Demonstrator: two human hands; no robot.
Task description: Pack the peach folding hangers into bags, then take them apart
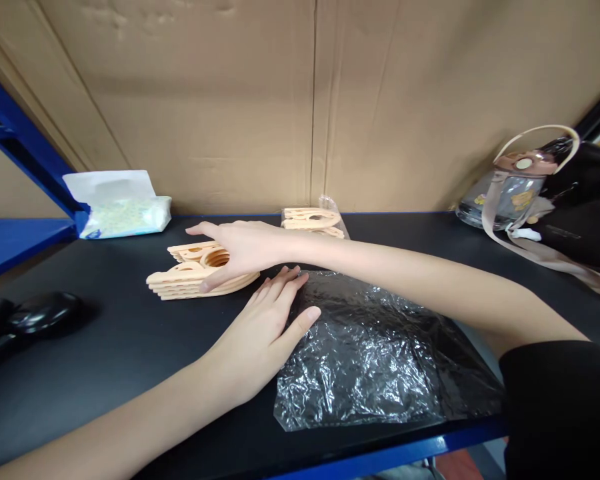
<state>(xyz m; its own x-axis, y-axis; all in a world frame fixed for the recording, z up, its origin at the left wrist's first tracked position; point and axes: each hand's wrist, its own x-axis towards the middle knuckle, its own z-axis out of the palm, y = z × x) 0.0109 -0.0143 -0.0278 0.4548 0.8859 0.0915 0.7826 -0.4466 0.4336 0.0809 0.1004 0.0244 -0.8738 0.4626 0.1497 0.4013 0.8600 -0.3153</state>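
Observation:
My right hand [253, 247] reaches across from the right over a stack of flat, peach-coloured plastic pieces [180, 283] with rounded cut-outs. Its thumb lies along the near side of the stack and its fingers stretch over the far side, so the hand spans the stack and hides its right part. Below the right wrist, my left hand [267, 330] lies palm down with its fingers extended. Its fingertips and thumb touch the left edge of a clear, crinkled plastic bag [360, 360], which lies flat on the black tabletop [130, 353].
Behind my right forearm are more peach pieces [310, 219] in clear plastic. A tissue pack [125, 210] stands back left; a black device [45, 313] lies at left. A strapped water bottle [517, 180] and a black bag [585, 207] stand at right. Cardboard [220, 107] walls the back.

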